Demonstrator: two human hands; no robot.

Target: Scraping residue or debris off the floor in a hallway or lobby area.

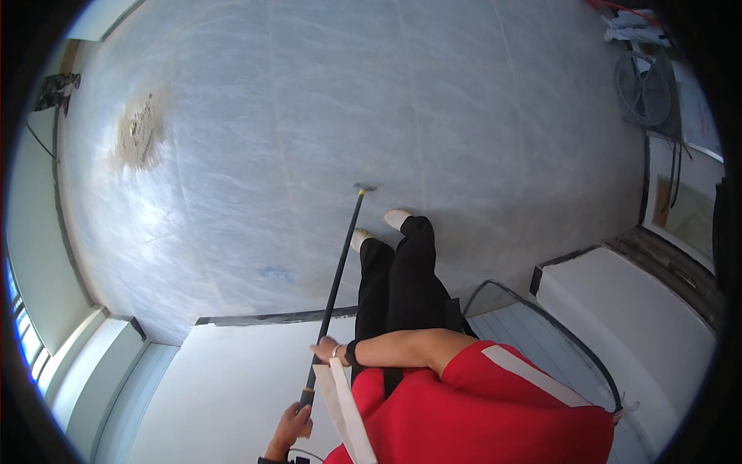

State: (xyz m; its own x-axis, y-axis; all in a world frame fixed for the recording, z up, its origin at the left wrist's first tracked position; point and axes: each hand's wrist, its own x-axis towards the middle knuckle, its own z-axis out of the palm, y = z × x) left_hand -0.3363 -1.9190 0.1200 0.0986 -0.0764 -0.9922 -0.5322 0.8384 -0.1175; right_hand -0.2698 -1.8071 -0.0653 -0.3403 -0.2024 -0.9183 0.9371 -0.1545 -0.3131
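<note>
Both my hands grip a long-handled floor scraper (338, 272), a dark pole with yellow collars. My left hand (293, 425) is wrapped around the grip at the pole's upper end. Further down the pole, my right hand (328, 348) is closed around it, with a bracelet and a black band at the wrist. The scraper's flat head (365, 187) rests on the grey marbled floor (348, 110), just beyond my pale shoes (397, 218). A pile of sandy debris (139, 130) lies on the floor to the left, apart from the scraper.
Another person's legs in patterned trousers (53, 91) show at the far left, by the wall. A round fan (642, 88) stands at the far right. A black cable or hose (556, 322) curves behind me on the right. White wall sections (232, 383) with dark lower edges flank me.
</note>
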